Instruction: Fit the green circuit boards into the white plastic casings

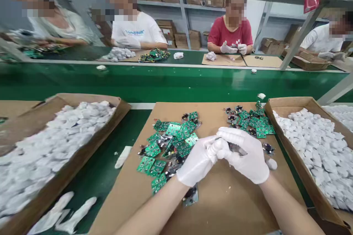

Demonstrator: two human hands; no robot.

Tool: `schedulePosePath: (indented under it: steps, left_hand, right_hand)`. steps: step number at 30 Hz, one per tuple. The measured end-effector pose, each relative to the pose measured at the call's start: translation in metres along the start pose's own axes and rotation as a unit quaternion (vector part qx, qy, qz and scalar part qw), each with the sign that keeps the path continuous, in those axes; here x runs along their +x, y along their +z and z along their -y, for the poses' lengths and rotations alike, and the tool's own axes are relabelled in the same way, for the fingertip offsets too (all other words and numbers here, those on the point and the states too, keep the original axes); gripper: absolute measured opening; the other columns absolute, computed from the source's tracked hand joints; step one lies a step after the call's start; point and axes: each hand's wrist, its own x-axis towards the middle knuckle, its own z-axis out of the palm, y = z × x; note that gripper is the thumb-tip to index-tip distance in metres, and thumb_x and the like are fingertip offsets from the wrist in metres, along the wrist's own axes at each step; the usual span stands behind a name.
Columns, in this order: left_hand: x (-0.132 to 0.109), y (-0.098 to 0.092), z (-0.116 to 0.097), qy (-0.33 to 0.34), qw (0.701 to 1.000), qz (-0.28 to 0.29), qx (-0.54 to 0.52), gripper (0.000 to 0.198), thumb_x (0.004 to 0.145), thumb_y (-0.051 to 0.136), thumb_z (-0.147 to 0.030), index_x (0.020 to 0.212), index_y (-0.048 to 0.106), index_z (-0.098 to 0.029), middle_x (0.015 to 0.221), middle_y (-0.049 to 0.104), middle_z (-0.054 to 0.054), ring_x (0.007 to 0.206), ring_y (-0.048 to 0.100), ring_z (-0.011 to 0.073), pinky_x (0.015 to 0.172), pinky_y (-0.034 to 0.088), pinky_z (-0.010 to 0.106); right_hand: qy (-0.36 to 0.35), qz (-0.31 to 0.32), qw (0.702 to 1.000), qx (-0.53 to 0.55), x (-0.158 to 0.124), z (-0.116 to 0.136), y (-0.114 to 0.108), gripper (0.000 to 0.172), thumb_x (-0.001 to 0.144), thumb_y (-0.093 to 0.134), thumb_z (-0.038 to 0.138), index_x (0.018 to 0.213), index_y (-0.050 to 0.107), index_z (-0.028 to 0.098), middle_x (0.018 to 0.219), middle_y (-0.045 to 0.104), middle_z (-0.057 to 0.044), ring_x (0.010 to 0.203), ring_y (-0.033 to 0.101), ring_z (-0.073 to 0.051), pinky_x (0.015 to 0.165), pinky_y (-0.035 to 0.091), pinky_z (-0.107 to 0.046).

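Pinching a small dark part [237,149] under its curled fingers, the right hand [246,156] is hovering over the middle of a cardboard sheet [220,205]; what the part is cannot be told. The left hand [196,164], also in a white glove, is curling its fingers and pressing them against the right hand's fingertips, so the two hands are meeting just above the sheet.

A loose pile of green circuit boards [171,143] is lying to the left of the hands. A smaller cluster of boards [252,121] is lying beyond them to the right. A small white piece [271,163] is resting just beside the right hand.

The sheet is sitting on a dark green bench between two cardboard boxes. The right box [299,170] and the left box [91,143] are both holding heaps of white pieces.

Beyond the sheet, a glossy green conveyor belt [176,80] is running from left to right. On its far side, other people are sitting at their own cardboard sheets, among them a person in a red shirt [230,31] wearing white gloves. Metal shelves with cartons [193,3] are lining the far wall.
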Motion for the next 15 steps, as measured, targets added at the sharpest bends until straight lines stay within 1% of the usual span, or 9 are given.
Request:
schedulePosePath:
  steps: [1, 3, 5, 6, 8, 10, 11, 13, 15]
  left_hand:
    - [0.0, 0.002, -0.003, -0.005, 1.0, 0.003, -0.011, 0.046, 0.081, 0.066, -0.052, 0.057, 0.053, -0.015, 0.061, 0.047, -0.002, 0.061, 0.04, 0.0112, 0.061, 0.034, 0.026]
    - [0.0, 0.007, -0.009, -0.015, 0.999, 0.006, -0.048, 0.049, 0.079, 0.066, -0.056, 0.055, 0.052, -0.015, 0.061, 0.048, -0.001, 0.062, 0.043, 0.0124, 0.062, 0.038, 0.027]
    - [0.0, 0.01, -0.013, -0.026, 0.993, 0.004, -0.111, 0.049, 0.075, 0.069, -0.057, 0.055, 0.052, -0.015, 0.07, 0.056, 0.002, 0.066, 0.05, 0.0144, 0.063, 0.042, 0.028]
    - [0.001, 0.01, -0.015, -0.033, 0.988, 0.001, -0.149, 0.048, 0.074, 0.072, -0.055, 0.055, 0.053, -0.015, 0.079, 0.061, 0.005, 0.07, 0.053, 0.0157, 0.064, 0.043, 0.029]
    - [0.001, 0.01, -0.017, -0.047, 0.978, -0.008, -0.205, 0.044, 0.073, 0.074, -0.051, 0.056, 0.055, -0.015, 0.103, 0.065, 0.009, 0.077, 0.059, 0.0173, 0.064, 0.046, 0.029]
    - [0.002, 0.008, -0.017, -0.061, 0.97, -0.023, -0.235, 0.039, 0.076, 0.074, -0.047, 0.06, 0.06, -0.014, 0.116, 0.064, 0.009, 0.079, 0.06, 0.0165, 0.062, 0.046, 0.027]
    - [0.003, 0.006, -0.016, -0.066, 0.967, -0.032, -0.245, 0.035, 0.077, 0.073, -0.046, 0.064, 0.063, -0.015, 0.116, 0.064, 0.01, 0.079, 0.06, 0.0161, 0.061, 0.046, 0.026]
    - [0.005, 0.004, -0.014, -0.071, 0.962, -0.05, -0.258, 0.031, 0.077, 0.073, -0.046, 0.076, 0.069, -0.015, 0.107, 0.066, 0.009, 0.08, 0.06, 0.0158, 0.062, 0.047, 0.025]
    - [0.006, 0.002, -0.013, -0.069, 0.961, -0.06, -0.262, 0.032, 0.077, 0.073, -0.046, 0.084, 0.071, -0.015, 0.095, 0.066, 0.008, 0.079, 0.059, 0.0154, 0.064, 0.048, 0.025]
  right_hand:
    - [-0.012, 0.006, 1.0, 0.008, 0.0, 0.0, -0.001, 0.031, 0.085, 0.071, 0.031, 0.115, 0.07, 0.022, 0.115, 0.071, -0.01, 0.106, 0.068, -0.021, 0.091, 0.056, -0.029]
    - [-0.01, 0.01, 0.999, 0.037, 0.0, 0.001, -0.003, 0.037, 0.084, 0.071, 0.04, 0.118, 0.068, 0.024, 0.12, 0.068, -0.009, 0.11, 0.065, -0.024, 0.094, 0.055, -0.033]
    - [0.027, 0.007, 0.996, 0.09, 0.001, 0.001, -0.008, 0.043, 0.086, 0.065, 0.05, 0.121, 0.065, 0.026, 0.122, 0.065, -0.009, 0.105, 0.065, -0.024, 0.092, 0.055, -0.037]
    - [0.062, 0.002, 0.991, 0.123, 0.002, 0.0, -0.01, 0.044, 0.088, 0.06, 0.053, 0.123, 0.063, 0.027, 0.119, 0.064, -0.008, 0.099, 0.065, -0.023, 0.089, 0.055, -0.038]
    - [0.138, -0.02, 0.972, 0.19, 0.004, -0.001, -0.014, 0.041, 0.092, 0.053, 0.049, 0.127, 0.059, 0.028, 0.107, 0.064, -0.006, 0.083, 0.062, -0.018, 0.079, 0.056, -0.037]
    - [0.182, -0.058, 0.954, 0.231, 0.006, -0.003, -0.014, 0.037, 0.092, 0.054, 0.038, 0.128, 0.054, 0.031, 0.107, 0.061, -0.003, 0.077, 0.058, -0.014, 0.071, 0.055, -0.032]
    - [0.188, -0.081, 0.95, 0.237, 0.008, -0.003, -0.013, 0.038, 0.09, 0.057, 0.033, 0.128, 0.052, 0.032, 0.111, 0.059, -0.003, 0.078, 0.058, -0.013, 0.07, 0.055, -0.03]
    - [0.187, -0.118, 0.946, 0.235, 0.01, -0.003, -0.009, 0.038, 0.088, 0.061, 0.027, 0.124, 0.05, 0.033, 0.116, 0.057, -0.002, 0.078, 0.061, -0.011, 0.068, 0.055, -0.028]
    - [0.189, -0.124, 0.945, 0.238, 0.012, -0.001, -0.006, 0.039, 0.087, 0.065, 0.024, 0.121, 0.049, 0.033, 0.103, 0.061, 0.001, 0.068, 0.063, -0.01, 0.06, 0.054, -0.026]
